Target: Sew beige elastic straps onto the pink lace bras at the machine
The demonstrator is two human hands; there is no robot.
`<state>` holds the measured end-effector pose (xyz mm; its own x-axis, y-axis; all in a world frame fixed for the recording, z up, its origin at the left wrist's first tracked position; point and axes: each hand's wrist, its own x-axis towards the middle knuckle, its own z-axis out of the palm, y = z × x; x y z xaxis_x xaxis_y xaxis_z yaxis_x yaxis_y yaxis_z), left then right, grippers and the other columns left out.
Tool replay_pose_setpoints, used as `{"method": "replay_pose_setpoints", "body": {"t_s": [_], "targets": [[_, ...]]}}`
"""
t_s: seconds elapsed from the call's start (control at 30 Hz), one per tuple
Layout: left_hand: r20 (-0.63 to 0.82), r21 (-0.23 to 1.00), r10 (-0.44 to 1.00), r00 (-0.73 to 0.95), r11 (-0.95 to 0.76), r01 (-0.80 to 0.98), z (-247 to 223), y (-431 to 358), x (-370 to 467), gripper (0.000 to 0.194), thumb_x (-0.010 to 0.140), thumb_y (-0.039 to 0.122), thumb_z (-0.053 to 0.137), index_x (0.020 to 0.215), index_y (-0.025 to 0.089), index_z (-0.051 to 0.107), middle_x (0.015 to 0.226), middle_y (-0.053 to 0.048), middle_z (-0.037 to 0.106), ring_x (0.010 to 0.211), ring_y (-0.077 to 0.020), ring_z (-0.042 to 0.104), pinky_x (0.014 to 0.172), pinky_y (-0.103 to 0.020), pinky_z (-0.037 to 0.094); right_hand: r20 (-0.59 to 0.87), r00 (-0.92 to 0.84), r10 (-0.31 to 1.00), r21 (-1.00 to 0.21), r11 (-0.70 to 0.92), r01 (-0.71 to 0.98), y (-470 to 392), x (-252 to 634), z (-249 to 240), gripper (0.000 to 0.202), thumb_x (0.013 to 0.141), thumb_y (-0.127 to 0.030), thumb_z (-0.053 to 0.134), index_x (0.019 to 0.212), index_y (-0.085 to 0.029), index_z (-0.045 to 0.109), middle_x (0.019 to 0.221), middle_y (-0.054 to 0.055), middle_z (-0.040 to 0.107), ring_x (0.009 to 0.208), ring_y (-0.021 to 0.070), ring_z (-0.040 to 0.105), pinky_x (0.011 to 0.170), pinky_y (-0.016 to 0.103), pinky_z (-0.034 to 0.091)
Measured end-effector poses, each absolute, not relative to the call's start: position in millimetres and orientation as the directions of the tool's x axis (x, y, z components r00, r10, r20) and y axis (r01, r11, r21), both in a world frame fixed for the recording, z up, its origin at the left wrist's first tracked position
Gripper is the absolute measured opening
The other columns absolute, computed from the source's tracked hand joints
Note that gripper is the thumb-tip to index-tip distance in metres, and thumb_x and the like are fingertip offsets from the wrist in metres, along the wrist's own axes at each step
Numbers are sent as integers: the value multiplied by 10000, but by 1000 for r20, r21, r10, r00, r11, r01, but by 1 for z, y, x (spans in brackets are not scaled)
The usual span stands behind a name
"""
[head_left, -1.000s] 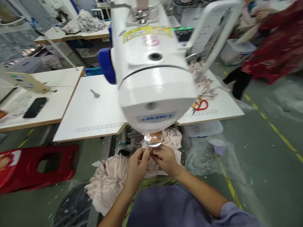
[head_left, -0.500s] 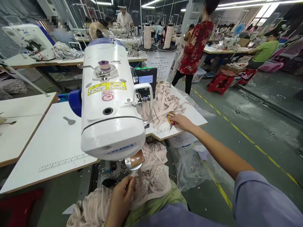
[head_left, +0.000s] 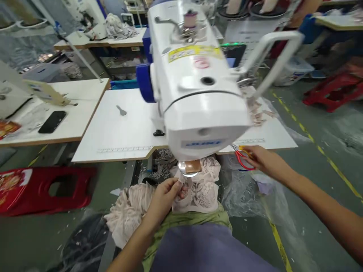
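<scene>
A beige lace bra (head_left: 205, 194) lies over my lap, below the head of the white sewing machine (head_left: 204, 113). My left hand (head_left: 166, 194) pinches its strap-side edge between thumb and fingers, just beneath the machine's round metal part (head_left: 188, 168). Over at the right, my right hand (head_left: 263, 160) is closed around scissors (head_left: 239, 158) with red and yellow handles. Their blades point left, near the front edge of the white table (head_left: 124, 128). A bundle of beige fabric (head_left: 133, 207) hangs beside my left forearm.
Beige strips (head_left: 259, 113) lie on the table behind the machine's guard. A grey spoon-shaped piece (head_left: 121, 110) and a small black item (head_left: 159, 133) rest on the left part. Farther left are a black phone (head_left: 53, 121) and a red stool (head_left: 48, 189).
My right hand has lifted the scissors from beside the strips and brought them to the table's front edge. My left hand keeps its pinch. The view has turned down and left.
</scene>
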<state>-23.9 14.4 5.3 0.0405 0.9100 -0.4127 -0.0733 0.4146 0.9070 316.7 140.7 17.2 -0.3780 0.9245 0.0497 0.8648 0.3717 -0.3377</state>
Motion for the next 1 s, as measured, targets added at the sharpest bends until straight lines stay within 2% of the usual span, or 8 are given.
{"method": "replay_pose_setpoints", "body": {"t_s": [0.1,0.23,0.4,0.57,0.67,0.8,0.9,1.0], "targets": [[-455,852,889,57,453,-262,9,14,-26,403,754,541,709,807,146,649,765,-28,662,618,-103,522,616,-221,428,1,-386,923,-513,332,792,83,299,19,325,893,-359,475,1106,-163,623,694,48,657,488,158,578,447,267,471],[-474,822,878,69,469,-322,15,12,-27,382,752,517,726,802,148,642,759,-24,652,623,-101,518,615,-221,423,25,-560,828,-579,468,667,22,254,20,293,810,-278,545,1088,-218,619,1053,116,701,677,179,674,524,272,552],[-441,879,895,63,445,-169,17,10,-28,351,810,494,640,871,149,655,740,-28,645,646,-130,550,648,-251,444,111,-597,794,-550,549,629,18,208,9,323,806,-259,565,1120,-192,607,1094,142,689,949,254,698,718,342,604],[-405,913,910,86,407,-8,15,9,-25,226,853,375,544,823,164,617,780,-33,654,651,-130,539,654,-255,434,70,-604,794,-606,515,606,29,198,-1,304,870,-264,565,1169,-209,587,1145,129,685,1013,251,683,774,361,598],[-411,911,909,75,411,14,15,10,-27,197,868,338,497,792,177,580,700,12,559,621,-117,465,620,-241,389,22,-596,803,-684,447,577,28,204,-3,278,901,-236,528,1172,-252,589,1112,92,704,955,220,696,741,327,590],[-381,925,923,47,380,33,17,11,-33,295,917,430,483,747,191,516,650,45,453,590,-107,391,580,-235,335,29,-504,863,-773,339,537,20,210,-4,270,847,-200,536,1099,-268,603,978,65,693,709,170,663,569,271,545],[-381,924,924,34,379,56,17,12,-36,337,922,473,494,742,189,519,662,35,497,581,-106,405,560,-233,330,36,-487,872,-802,316,506,14,206,-8,316,782,-200,584,1095,-243,583,1009,80,658,591,128,568,529,265,514],[-394,916,918,46,389,96,17,14,-35,341,913,488,502,774,182,559,687,17,554,585,-112,441,549,-230,340,0,-504,864,-810,295,506,13,196,-11,373,756,-211,617,1126,-232,575,1081,102,644,617,127,551,574,283,523]]}}
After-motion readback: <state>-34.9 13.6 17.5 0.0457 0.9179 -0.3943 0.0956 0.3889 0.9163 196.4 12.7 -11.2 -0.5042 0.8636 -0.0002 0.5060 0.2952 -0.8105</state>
